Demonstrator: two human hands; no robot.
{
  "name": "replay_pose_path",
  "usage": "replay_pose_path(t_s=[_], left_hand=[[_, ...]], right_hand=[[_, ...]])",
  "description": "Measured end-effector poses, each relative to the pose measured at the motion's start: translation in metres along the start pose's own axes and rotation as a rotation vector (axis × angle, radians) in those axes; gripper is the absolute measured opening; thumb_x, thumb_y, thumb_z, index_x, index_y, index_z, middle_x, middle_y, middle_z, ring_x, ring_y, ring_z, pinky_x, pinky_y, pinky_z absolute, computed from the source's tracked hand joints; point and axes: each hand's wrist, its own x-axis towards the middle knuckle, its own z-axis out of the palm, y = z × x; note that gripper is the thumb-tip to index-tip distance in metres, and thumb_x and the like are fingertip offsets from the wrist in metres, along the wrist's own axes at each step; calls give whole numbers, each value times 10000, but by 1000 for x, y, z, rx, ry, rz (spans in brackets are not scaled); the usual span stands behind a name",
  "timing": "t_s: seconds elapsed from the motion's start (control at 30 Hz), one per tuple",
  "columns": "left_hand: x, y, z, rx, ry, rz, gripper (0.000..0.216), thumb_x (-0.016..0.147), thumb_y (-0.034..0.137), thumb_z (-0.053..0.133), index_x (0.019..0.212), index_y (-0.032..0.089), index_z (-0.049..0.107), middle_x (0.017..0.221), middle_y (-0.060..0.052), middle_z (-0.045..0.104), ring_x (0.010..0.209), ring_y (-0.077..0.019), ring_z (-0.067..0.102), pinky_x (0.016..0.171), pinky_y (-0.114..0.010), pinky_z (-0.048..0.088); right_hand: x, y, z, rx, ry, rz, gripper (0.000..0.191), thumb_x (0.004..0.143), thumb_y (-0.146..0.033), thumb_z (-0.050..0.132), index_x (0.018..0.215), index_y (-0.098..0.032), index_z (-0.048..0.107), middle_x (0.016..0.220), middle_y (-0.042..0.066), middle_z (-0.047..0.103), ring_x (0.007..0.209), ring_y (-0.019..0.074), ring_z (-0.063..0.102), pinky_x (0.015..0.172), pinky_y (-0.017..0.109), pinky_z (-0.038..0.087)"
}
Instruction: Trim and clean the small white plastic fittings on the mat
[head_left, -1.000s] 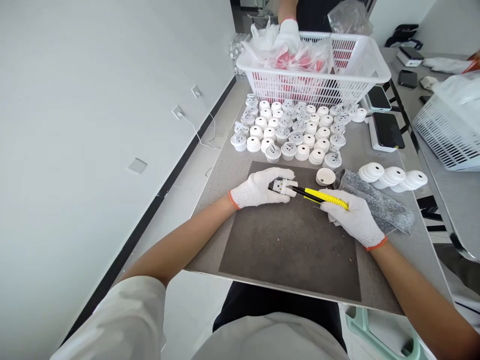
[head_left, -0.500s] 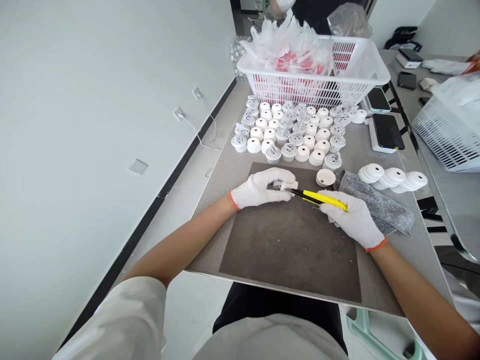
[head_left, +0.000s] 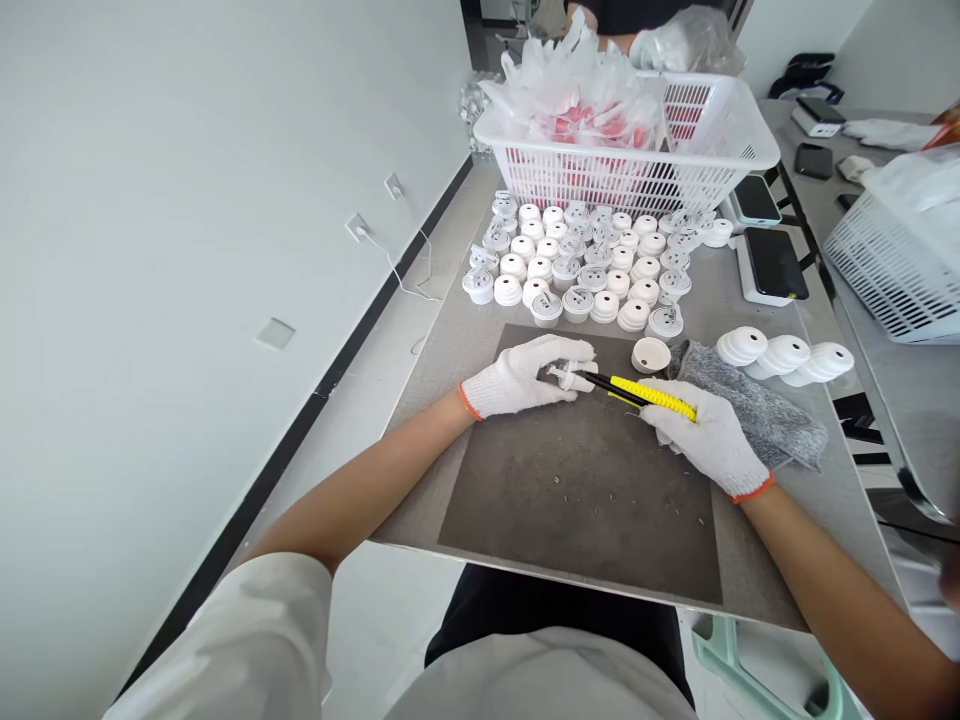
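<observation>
My left hand (head_left: 529, 377), in a white knitted glove with an orange cuff, grips a small white plastic part (head_left: 574, 376) between thumb and fingers. From the right, my right hand (head_left: 701, 432), gloved the same way, holds a slim hand tool (head_left: 651, 397) with a yellow ribbed grip and black arms. Its black tips meet the white part; whether they grip or only touch it, I cannot tell. Both hands are over a dark mat (head_left: 570, 490). Just beyond the tool lies a hollow white round cap (head_left: 651, 356), its open side up.
Rows of white round pieces (head_left: 540, 268) stand behind the mat, before a white basket (head_left: 630, 165) of plastic bags. A grey cloth (head_left: 757, 405) and three stacks of white caps (head_left: 784, 356) are at right. Small scraps dot the mat. Another person's gloved hand (head_left: 664, 48) is behind the basket.
The white part has turned in my left fingers, and the tool has shifted very slightly to the right. Behind the basket, the other person's gloved hand has moved right, to the clear bag.
</observation>
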Motion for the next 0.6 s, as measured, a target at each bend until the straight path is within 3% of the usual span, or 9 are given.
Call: replay_pose_path(t_s=[0.2,0.43,0.6], left_hand=[[0,7,-2,74,20,-36,578,723,284,837,1253,191,626,1280,-129,642,1128,-232,670,991,-364,549],[-2,4,0,102,-9,-142,640,743,271,786,1341,187,575,1246,-104,679,1072,-207,694,958,-326,568],[-1,6,-2,152,-13,-116,631,751,266,788,1344,187,589,1240,-107,684,1065,-213,695,990,-354,555]], right_hand=[[0,0,-1,-18,-20,-12,594,817,-524,728,1303,-187,678,676,7,634,512,90,522,447,184,442],[0,1,-2,-41,-32,-34,582,818,-521,728,1293,-187,683,704,11,644,526,92,534,466,192,457],[0,1,-3,-45,-42,-19,577,823,-524,720,1296,-197,682,726,15,656,518,91,527,448,193,439]])
